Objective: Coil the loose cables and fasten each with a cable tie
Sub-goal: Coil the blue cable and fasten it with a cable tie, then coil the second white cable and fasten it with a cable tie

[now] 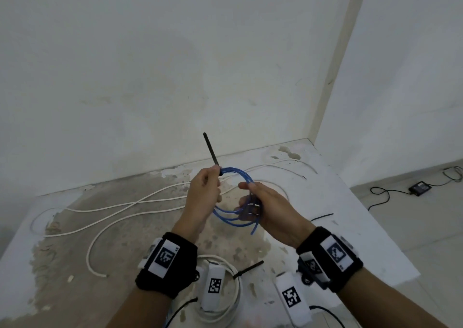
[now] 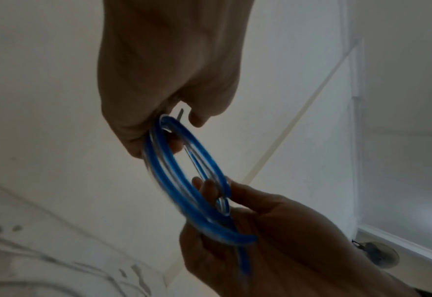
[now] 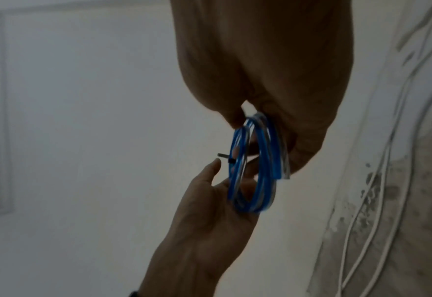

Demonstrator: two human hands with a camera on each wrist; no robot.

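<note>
A blue cable coil hangs above the table between both hands. A black cable tie is wrapped around its upper left, with the tail sticking straight up. My left hand grips the coil right at the tie, fingers curled round the strands. My right hand holds the coil's right side, thumb over the strands and fingers through the loop. In the right wrist view the tie's head shows next to the left thumb, and one cut end of the coil pokes out below my right fingers.
A long loose white cable snakes across the worn table. Near the front lies a white cable coil with a black tie. A spare black tie lies at the right. A power adapter sits on the floor.
</note>
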